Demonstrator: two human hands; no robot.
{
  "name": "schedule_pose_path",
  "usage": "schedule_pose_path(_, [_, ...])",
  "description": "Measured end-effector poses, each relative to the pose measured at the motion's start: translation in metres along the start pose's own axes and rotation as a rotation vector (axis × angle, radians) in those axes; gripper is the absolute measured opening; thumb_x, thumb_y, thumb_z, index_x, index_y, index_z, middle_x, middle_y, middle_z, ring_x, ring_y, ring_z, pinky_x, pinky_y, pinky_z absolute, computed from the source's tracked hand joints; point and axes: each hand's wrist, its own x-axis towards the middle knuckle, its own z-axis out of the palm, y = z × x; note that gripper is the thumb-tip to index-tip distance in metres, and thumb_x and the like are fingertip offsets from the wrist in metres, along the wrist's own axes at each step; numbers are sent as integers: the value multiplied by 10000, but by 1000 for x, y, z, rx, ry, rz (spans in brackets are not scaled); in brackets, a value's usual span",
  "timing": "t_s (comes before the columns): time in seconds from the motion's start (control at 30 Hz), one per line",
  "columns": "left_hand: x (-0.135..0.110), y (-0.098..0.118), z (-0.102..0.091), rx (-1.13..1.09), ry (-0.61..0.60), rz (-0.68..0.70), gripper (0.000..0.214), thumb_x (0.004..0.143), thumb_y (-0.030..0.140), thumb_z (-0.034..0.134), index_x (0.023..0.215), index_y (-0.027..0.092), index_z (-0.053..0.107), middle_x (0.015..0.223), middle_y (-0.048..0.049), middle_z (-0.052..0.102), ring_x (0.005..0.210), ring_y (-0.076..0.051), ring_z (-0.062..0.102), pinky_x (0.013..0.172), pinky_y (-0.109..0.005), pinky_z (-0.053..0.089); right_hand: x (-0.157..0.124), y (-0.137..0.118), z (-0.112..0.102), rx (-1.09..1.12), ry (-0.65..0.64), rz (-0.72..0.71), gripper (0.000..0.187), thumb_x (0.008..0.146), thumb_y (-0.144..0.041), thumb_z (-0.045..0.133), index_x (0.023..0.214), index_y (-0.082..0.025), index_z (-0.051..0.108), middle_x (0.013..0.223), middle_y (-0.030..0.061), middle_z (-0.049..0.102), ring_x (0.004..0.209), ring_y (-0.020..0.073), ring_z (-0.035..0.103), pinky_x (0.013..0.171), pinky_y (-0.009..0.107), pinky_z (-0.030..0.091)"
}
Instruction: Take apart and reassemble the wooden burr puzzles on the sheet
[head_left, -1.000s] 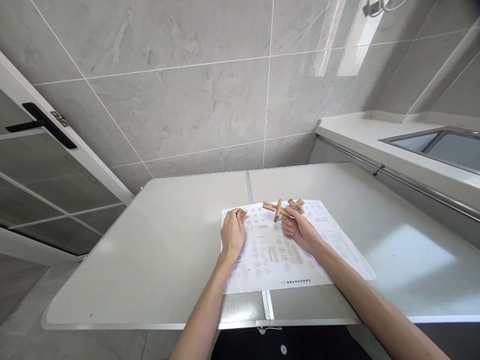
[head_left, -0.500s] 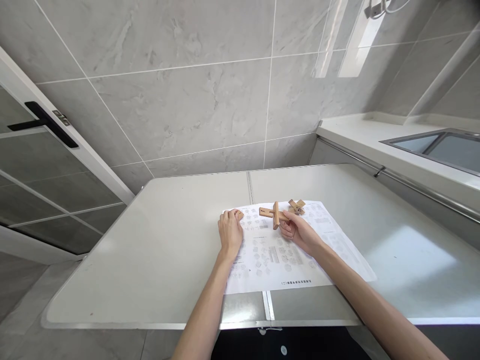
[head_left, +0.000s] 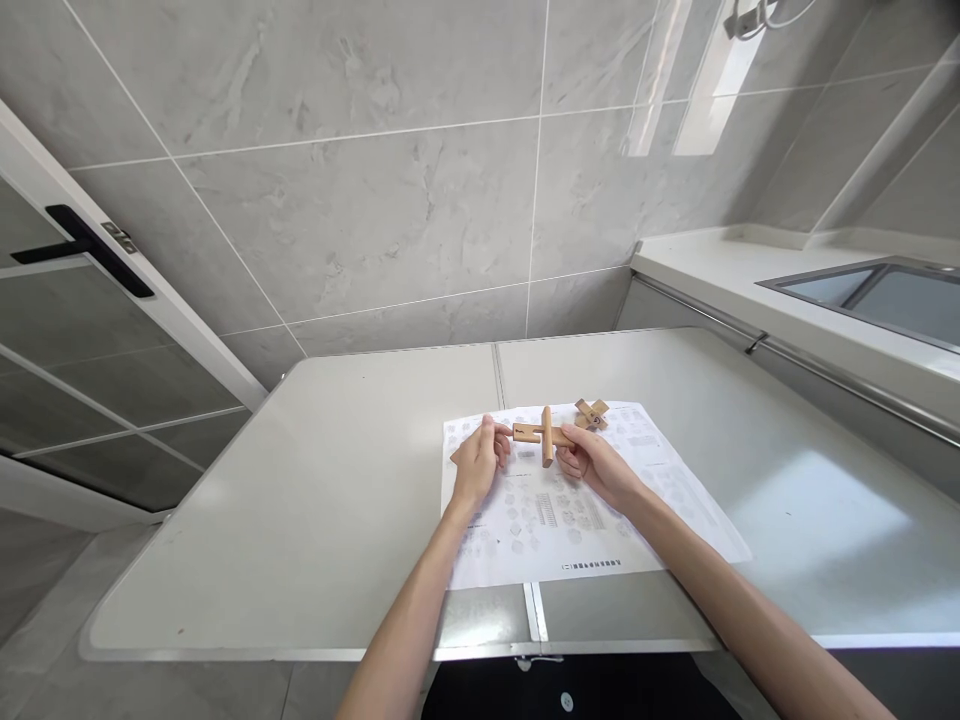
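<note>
A wooden cross of two joined puzzle bars (head_left: 541, 434) is held above a printed instruction sheet (head_left: 570, 520). My right hand (head_left: 596, 465) grips the cross at its right end. My left hand (head_left: 478, 465) is closed on a separate small wooden bar whose end pokes out at its left side (head_left: 455, 456), and its fingertips reach the left end of the cross. Two more crossed wooden pieces (head_left: 592, 412) lie on the sheet's far edge, just beyond my right hand.
The sheet lies on a light grey table (head_left: 300, 500) with a seam down the middle, set against a tiled wall. A counter with a sink (head_left: 877, 290) runs along the right. A glass door with a black handle (head_left: 82, 245) is on the left.
My left hand lifted its small wooden bar off the sheet and moved right to meet the cross. My right hand brought the cross left and turned it slightly.
</note>
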Motion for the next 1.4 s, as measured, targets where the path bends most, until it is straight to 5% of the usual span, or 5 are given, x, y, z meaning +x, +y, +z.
schedule_pose_path(0.2, [-5, 2, 8, -118, -233, -21, 530, 967, 657, 530, 719, 189, 556, 649, 3, 576, 467, -93, 488, 454, -243, 343, 0, 2, -1, -6, -35, -5, 458, 963, -559, 654, 688, -215, 530, 595, -29, 466, 520, 126, 381, 474, 262, 322])
schedule_pose_path(0.57, [-6, -3, 10, -242, -215, -68, 510, 932, 650, 594, 722, 186, 568, 622, 12, 565, 477, -89, 466, 501, -246, 371, -3, -7, 3, 163, -182, 22, 402, 1006, -533, 597, 1273, -238, 651, 1022, 74, 661, 730, 168, 553, 516, 248, 404])
schedule_pose_path(0.9, [-5, -7, 11, -262, -181, -102, 515, 897, 680, 631, 747, 189, 589, 623, 11, 560, 512, -109, 495, 485, -235, 383, -6, -5, 5, 73, -378, 36, 435, 1020, -511, 598, 1333, -209, 601, 1183, 140, 698, 757, 181, 685, 517, 245, 451])
schedule_pose_path(1.1, [-7, -4, 11, -246, -180, -107, 523, 899, 684, 622, 751, 185, 577, 634, 19, 556, 494, -93, 468, 487, -231, 369, -7, -2, 3, 73, -341, 47, 584, 1003, -506, 637, 1499, -271, 437, 1140, 123, 729, 716, 193, 748, 491, 226, 464])
schedule_pose_path(1.4, [-10, -3, 12, -265, -160, -126, 520, 904, 692, 601, 792, 186, 564, 632, 33, 536, 484, -85, 445, 479, -223, 351, -3, 1, 3, 136, -252, 64, 583, 961, -506, 696, 1429, -253, 458, 971, 78, 740, 600, 185, 738, 416, 214, 418])
